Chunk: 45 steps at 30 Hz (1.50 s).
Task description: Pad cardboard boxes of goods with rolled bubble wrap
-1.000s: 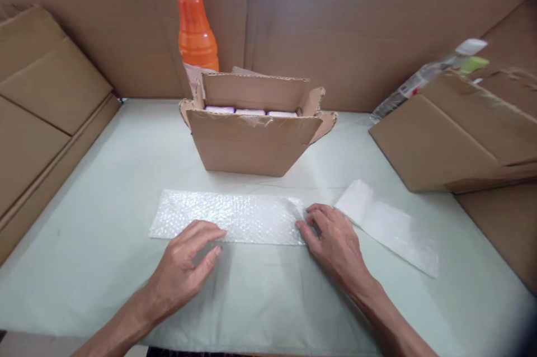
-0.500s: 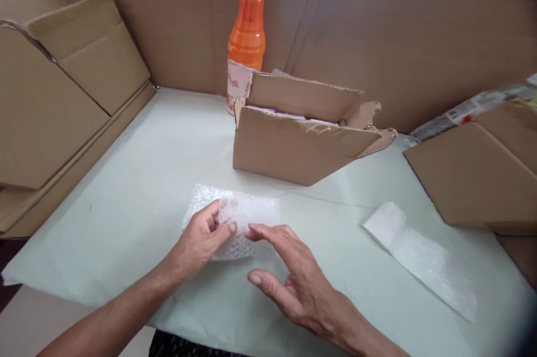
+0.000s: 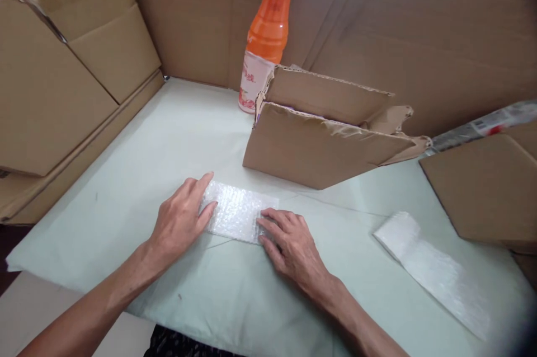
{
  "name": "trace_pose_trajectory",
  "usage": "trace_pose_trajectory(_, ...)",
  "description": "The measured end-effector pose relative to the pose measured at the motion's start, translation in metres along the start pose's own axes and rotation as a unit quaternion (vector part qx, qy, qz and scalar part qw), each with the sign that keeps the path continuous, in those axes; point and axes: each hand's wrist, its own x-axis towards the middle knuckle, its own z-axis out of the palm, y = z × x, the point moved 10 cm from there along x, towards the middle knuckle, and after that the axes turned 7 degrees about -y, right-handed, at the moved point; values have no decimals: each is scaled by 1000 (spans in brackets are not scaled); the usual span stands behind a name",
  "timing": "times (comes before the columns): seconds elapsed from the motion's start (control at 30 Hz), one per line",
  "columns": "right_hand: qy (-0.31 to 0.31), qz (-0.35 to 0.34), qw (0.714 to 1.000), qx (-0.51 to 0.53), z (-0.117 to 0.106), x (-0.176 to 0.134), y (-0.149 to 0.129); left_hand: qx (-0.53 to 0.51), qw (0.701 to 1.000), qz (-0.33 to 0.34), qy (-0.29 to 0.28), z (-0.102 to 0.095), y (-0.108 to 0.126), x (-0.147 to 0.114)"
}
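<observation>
A small flat rectangle of clear bubble wrap (image 3: 234,211) lies on the pale green cloth. Against its left end rests my left hand (image 3: 180,220), fingers stretched along the edge and the thumb apart, touching the top. At the opposite end, the fingers of my right hand (image 3: 291,242) are spread over the edge, with the thumb by the near corner. Both hands look open, touching the wrap without closing round it. Behind it stands an open cardboard box (image 3: 302,144); a little of something purple shows at its rim, the rest hidden.
An orange drink bottle (image 3: 268,27) stands behind the box. To the right lies a folded strip of bubble wrap (image 3: 436,273). Cardboard boxes flank the cloth at left (image 3: 54,88) and right (image 3: 482,189); a cardboard wall (image 3: 193,21) closes the back. The cloth's front edge is near me.
My left hand has let go of the lifted wrap and moved to its left end. The wrap now lies flat. My right hand has come down onto its right end. The view has shifted slightly.
</observation>
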Motion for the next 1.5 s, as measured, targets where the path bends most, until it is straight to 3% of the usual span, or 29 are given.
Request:
trace_pose_trajectory(0.07, 1, -2, 1000, 6, 2, -2, 2, 11, 998, 53, 16, -1, 11, -4)
trace_pose_trajectory(0.17, 7, -1, 1000, 16, 2, -5, 7, 40, 994, 98, -26, 15, 20, -3)
trace_pose_trajectory(0.3, 30, -8, 999, 19, -7, -4, 3, 46, 993, 95, -44, 27, 17, 2)
trace_pose_trajectory(0.43, 66, -14, 998, 18, -21, 13, -19, 52, 993, 92, -55, 28, 15, 2)
trace_pose_trajectory(0.53, 7, -60, 998, 22, -7, 30, -40, 61, 992, 85, -66, 29, 15, 2)
trace_pose_trajectory(0.63, -48, -87, 995, 33, 10, 23, -35, 67, 992, 78, -79, 31, 16, 4)
trace_pose_trajectory(0.7, -17, -54, 997, 44, 2, 4, -12, 66, 991, 69, -88, 32, 16, 4)
trace_pose_trajectory(0.83, 71, 108, 990, 57, -32, -41, 48, 12, 993, 67, -101, 22, 11, -2)
trace_pose_trajectory(0.97, 18, 220, 972, 81, -29, -42, 72, -38, 998, -39, -36, -9, -22, -15)
trace_pose_trajectory(1.07, -10, 231, 970, 75, -14, -17, 65, 2, 992, -117, -53, -7, -38, -21)
trace_pose_trajectory(1.2, -10, 201, 977, 72, -1, -2, 51, 33, 984, -132, -117, 17, -28, -18)
trace_pose_trajectory(1.3, 4, 209, 971, 117, -3, -20, 55, -1, 982, -121, -147, 31, -13, -18)
trace_pose_trajectory(1.5, 2, 265, 948, 178, -6, -54, 74, -22, 979, -123, -163, 34, -3, -15)
